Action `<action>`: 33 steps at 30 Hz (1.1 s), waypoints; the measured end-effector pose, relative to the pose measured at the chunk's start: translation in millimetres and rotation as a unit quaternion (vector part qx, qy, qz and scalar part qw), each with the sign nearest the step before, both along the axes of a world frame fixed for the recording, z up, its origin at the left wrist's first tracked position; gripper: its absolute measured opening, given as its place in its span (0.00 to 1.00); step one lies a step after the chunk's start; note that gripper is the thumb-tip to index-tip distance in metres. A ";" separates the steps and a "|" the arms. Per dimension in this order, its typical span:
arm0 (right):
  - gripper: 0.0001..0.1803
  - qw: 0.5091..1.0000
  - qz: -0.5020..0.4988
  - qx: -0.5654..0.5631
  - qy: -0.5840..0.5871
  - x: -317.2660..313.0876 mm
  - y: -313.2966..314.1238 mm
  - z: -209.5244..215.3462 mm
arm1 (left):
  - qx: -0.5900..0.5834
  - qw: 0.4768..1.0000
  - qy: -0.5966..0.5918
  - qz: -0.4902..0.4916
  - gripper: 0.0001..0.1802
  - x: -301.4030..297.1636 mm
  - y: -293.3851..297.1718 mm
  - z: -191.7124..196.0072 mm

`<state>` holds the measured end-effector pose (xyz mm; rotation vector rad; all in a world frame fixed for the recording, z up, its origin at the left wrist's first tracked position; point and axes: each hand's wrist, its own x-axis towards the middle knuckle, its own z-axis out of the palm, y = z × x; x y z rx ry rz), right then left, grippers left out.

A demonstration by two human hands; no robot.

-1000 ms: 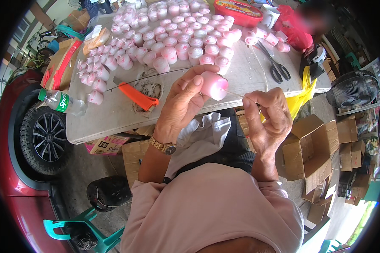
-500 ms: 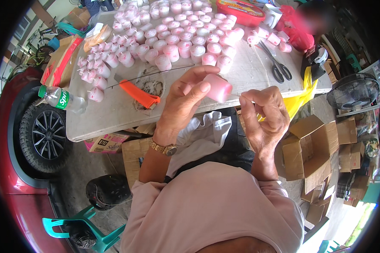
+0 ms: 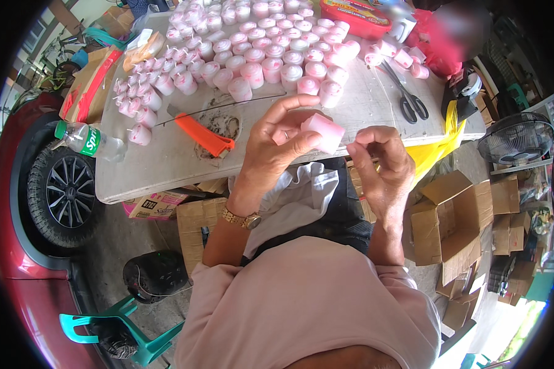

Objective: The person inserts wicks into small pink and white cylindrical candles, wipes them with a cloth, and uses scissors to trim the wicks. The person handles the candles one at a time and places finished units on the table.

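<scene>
Above the near edge of the table, my left hand (image 3: 272, 142) grips a small pink candle (image 3: 327, 134) between thumb and fingers, tilted with one end toward the right. Close to that end, the thumb and forefinger of my right hand (image 3: 385, 161) are pinched together. Whatever they hold, if anything, is too small to make out. Beyond my hands stand many similar pink-and-white candles (image 3: 252, 74) in tight rows, several with short white wicks on the left. An orange-handled blade tool (image 3: 204, 135) lies left of my left hand. Black-handled scissors (image 3: 407, 101) rest to the right.
The white table (image 3: 141, 175) has a plastic bottle (image 3: 92, 141) at its left edge and a yellow bag (image 3: 437, 147) hanging at its right. A red tub (image 3: 357, 19) sits at the back. Around it are an open cardboard box (image 3: 452, 215), a fan (image 3: 516, 138) and a red car (image 3: 28, 264).
My left hand has turned the candle, tipping its right end lower. The right hand's pinch stays beside it, slightly lower than before.
</scene>
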<state>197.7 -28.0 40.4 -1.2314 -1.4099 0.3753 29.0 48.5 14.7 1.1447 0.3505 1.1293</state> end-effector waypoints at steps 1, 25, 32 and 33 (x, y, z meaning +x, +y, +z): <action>0.10 1.000 0.010 -0.007 0.015 -0.8 1.5 -3.0 | -0.001 1.000 -0.004 -0.004 0.27 2.3 -1.0 0.3; 0.31 0.955 0.078 0.058 -0.282 1.4 17.8 4.5 | 0.245 0.907 0.118 0.320 0.08 -2.9 -21.7 9.1; 0.20 0.820 -0.230 0.150 -0.502 115.8 99.6 2.2 | 0.190 0.902 -0.235 0.308 0.08 -109.7 -33.0 64.8; 0.17 0.818 -0.269 0.139 -0.489 137.4 118.6 4.0 | 0.215 0.905 -0.263 0.257 0.09 -116.7 -34.5 66.4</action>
